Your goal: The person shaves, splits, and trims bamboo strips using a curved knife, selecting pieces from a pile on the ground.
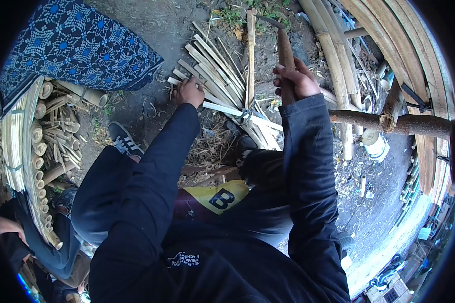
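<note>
My left hand is closed around a pale split bamboo strip, which slants down to the right across other strips. Beneath and beyond it, a fanned pile of bamboo strips lies on the ground, with a dark tie around them near the lower end. My right hand grips the long brown wooden handle of a knife. The knife points away from me, its dark, narrow blade at the far end angled to the left. A gap separates the blade from the strip in my left hand.
Blue patterned cloth covers part of a stack of cut bamboo at left. Long bamboo slats and a rough log stand at right, near a white bucket. Another person's leg shows at lower left.
</note>
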{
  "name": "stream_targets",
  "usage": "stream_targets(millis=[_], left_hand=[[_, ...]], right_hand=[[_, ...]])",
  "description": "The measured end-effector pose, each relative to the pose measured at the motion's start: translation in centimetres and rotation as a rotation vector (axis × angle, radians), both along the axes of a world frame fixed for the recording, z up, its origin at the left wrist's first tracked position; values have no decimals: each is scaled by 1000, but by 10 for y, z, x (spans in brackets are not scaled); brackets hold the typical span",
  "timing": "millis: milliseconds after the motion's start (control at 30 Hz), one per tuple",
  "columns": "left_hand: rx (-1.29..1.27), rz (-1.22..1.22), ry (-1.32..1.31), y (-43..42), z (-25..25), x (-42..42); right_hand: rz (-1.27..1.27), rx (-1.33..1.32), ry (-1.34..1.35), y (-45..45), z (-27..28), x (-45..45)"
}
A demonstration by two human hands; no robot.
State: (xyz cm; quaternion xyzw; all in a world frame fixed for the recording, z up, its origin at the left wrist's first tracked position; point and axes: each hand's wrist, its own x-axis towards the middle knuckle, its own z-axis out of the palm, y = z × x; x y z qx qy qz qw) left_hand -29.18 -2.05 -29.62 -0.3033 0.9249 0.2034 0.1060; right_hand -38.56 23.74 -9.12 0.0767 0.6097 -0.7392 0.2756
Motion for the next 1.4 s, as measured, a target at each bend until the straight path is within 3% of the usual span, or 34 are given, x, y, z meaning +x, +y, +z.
stream_targets(millis=[300, 533, 633, 700, 767, 800, 967, 1133, 1267, 1333, 1400], left_hand=[[-29, 64, 68, -9, 7, -41], [-20, 275, 82, -24, 8, -73], [44, 213, 224, -57, -32, -94], [-4, 151, 225, -70, -32, -107], [97, 219, 80, -84, -31, -122], [115, 383, 323, -83, -45, -126], [340, 322, 222, -92, -34, -131], [48, 248, 37, -92, -16, -123], [57, 224, -2, -95, -3, -121], [66, 167, -152, -94, 10, -125], [-20, 131, -26, -84, 12, -126]], right_hand=[[-19, -48, 2, -2, 7, 3], [-14, -33, -3, -5, 1, 6], [26, 20, 22, -6, 7, 5], [10, -56, 1, -5, 8, 5], [3, -49, -2, -5, 6, 4], [-8, -52, -6, -5, 5, 4], [-6, -46, -8, -7, 8, 6], [-4, -32, -9, -8, 8, 7], [-2, -40, -12, -9, 9, 9], [16, -26, -15, -8, 10, 8], [16, -33, -4, -8, 8, 8]])
